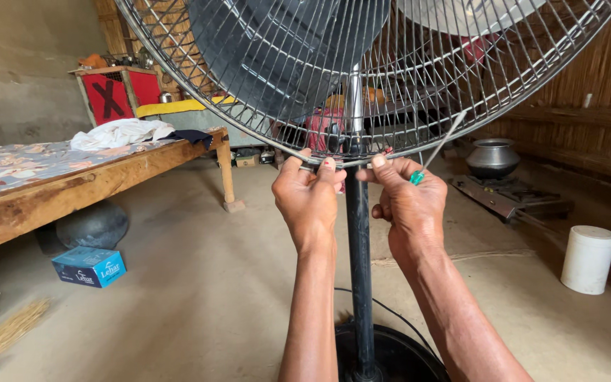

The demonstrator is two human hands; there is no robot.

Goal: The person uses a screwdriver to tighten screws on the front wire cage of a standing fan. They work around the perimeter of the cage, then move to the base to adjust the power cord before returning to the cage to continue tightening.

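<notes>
Looking down from the head camera, both hands meet at the bottom rim of a pedestal fan's wire guard [404, 78], right where the guard crosses the black upright pole [357, 240]. The left hand [310, 197] curls its fingers [304, 161] over the lower edge of the metal rim, thumb and fingertips pressed together in a pinch on the ring. The right hand [408, 201] does the same from the other side, its fingertips nipping the rim just beside the left hand's, the two sets of fingers nearly touching. Tucked in the right hand is a screwdriver [436, 145] with a green handle end showing at the knuckles and a thin metal shaft slanting up and to the right across the wires. Behind the guard, the dark fan blades [277, 49] fill the top of the view. The pole runs down to a round black base [390, 357] on the earthen floor, with a thin black cable [390, 311] looping beside it.

To the left stands a wooden cot [72, 187] with white cloth [118, 133] heaped on it, a blue carton [90, 266] on the floor under it. To the right sit a white cylindrical container [588, 259] and, further back, a metal pot [492, 157].
</notes>
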